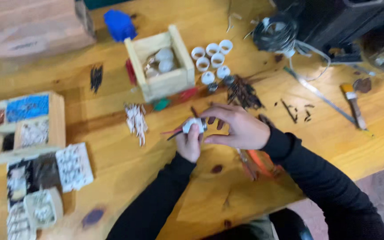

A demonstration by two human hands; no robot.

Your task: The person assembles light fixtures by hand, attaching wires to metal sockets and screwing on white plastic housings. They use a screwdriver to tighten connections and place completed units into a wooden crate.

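Head cam: left hand (188, 144) and right hand (238, 129) both gripping small white cylinder (194, 125), red and black wires (172, 132) poking out left of fingers.

A wooden counter (112, 186) of warm yellow-orange boards, knotted and stained dark in spots, fills nearly the whole view. Its near edge runs diagonally toward the lower right corner, where a patch of pale, pinkish-grey floor (378, 186) shows beyond it. Light falls evenly across the wood, with soft shadows. The picture is somewhat blurred throughout.
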